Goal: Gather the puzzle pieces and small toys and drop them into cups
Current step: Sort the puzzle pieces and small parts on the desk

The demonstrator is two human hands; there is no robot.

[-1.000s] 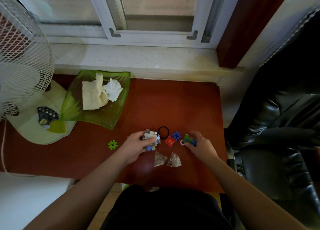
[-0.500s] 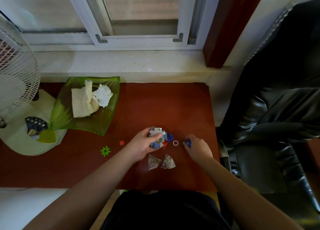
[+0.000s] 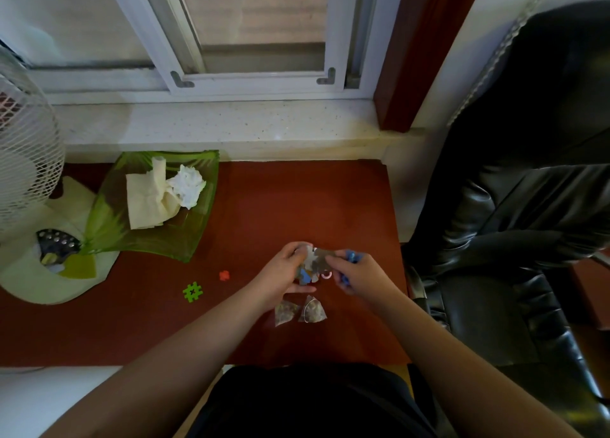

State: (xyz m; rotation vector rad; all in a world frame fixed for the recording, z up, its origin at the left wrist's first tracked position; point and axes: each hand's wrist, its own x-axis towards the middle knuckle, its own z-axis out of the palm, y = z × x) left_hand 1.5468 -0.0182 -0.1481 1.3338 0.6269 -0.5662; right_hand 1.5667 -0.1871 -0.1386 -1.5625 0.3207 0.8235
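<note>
My left hand (image 3: 286,274) grips a bunch of grey and white puzzle pieces (image 3: 313,262) just above the red-brown table (image 3: 297,203). My right hand (image 3: 358,272) meets it from the right, pinching the same bunch while also holding small blue toy pieces (image 3: 353,257). A pink ring (image 3: 326,275) shows between the two hands. A green snowflake piece (image 3: 192,292) and a small red piece (image 3: 224,275) lie on the table to the left. No cup is in view.
Two small clear triangular packets (image 3: 299,312) lie just in front of my hands. A green glass dish (image 3: 145,236) holding crumpled tissue sits at the back left, beside a white fan (image 3: 26,160). A black leather chair (image 3: 515,239) stands right of the table.
My right hand has moved left with the blue pieces and now meets my left hand at the puzzle pieces. The loose toys that lay between the hands are gathered up; the camera shifted slightly.
</note>
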